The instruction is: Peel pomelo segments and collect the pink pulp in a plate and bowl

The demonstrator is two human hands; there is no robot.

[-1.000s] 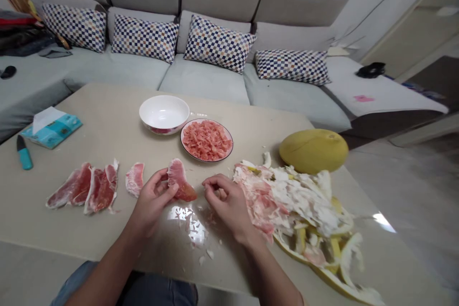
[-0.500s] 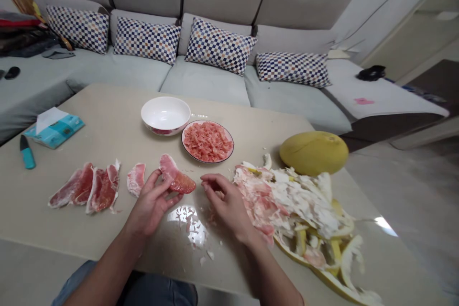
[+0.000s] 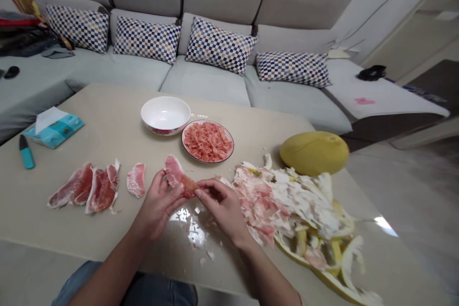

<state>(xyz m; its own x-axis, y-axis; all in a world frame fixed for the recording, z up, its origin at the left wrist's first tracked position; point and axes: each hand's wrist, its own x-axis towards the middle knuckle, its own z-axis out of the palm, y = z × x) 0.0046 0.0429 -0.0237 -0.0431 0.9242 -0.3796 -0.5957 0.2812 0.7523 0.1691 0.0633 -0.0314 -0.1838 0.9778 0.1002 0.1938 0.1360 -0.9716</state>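
A pomelo segment (image 3: 175, 172), partly peeled with red flesh bared at its right end, is held above the table. My left hand (image 3: 158, 203) grips it from the left and below. The thumb and forefinger of my right hand (image 3: 222, 203) pinch the bared end. To the left lie a smaller pomelo piece (image 3: 136, 180) and several larger pomelo segments (image 3: 102, 186) with white membrane on them. Beyond my hands stands a plate (image 3: 184, 146) heaped with shredded pomelo flesh (image 3: 207, 141).
A white bowl (image 3: 165, 114) sits behind the plate. On the right are a heap of peel and membrane (image 3: 297, 205) and a whole yellow pomelo (image 3: 314, 153). A knife (image 3: 26, 153) and a tissue pack (image 3: 55, 129) lie at far left. Scraps (image 3: 201, 239) litter the near table.
My right hand has moved left and now touches the segment; before, it was apart from it. My left hand has turned the segment, baring its red side, then shifted it slightly right.
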